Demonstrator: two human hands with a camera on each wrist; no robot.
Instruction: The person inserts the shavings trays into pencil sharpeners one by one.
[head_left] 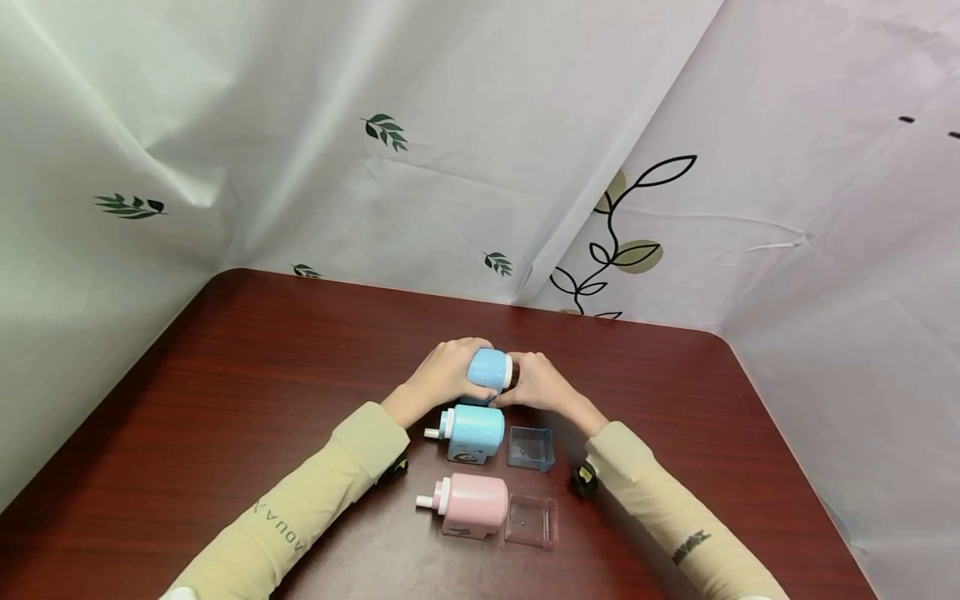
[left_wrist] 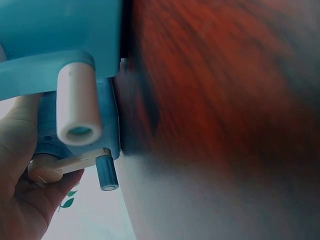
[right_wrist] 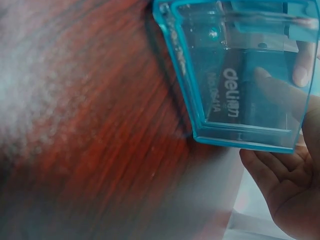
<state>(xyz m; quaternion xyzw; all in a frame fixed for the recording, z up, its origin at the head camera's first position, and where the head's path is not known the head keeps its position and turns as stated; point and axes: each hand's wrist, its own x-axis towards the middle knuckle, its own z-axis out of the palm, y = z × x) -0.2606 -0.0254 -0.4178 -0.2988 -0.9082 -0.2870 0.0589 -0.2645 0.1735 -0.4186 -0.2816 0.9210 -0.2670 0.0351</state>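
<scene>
At the back of the row, a blue pencil sharpener (head_left: 487, 371) lies between both hands. My left hand (head_left: 450, 371) grips it from the left, fingers over its top and thumb at the near side. On its right end, my right hand (head_left: 536, 382) pinches with thumb and fingers bent around the white-rimmed front. In the left wrist view the held sharpener's crank handle (left_wrist: 107, 172) hangs beside the left palm. A second, light blue pencil sharpener (head_left: 478, 429) stands just nearer, its clear blue shavings drawer (head_left: 531, 448) out to the right.
Nearest the person stands a pink pencil sharpener (head_left: 476, 502), with a clear pink drawer (head_left: 532, 522) on its right. Small black and yellow items (head_left: 584, 478) show beside the sleeves. The dark red wooden table (head_left: 300, 350) ends at a white patterned curtain (head_left: 420, 217).
</scene>
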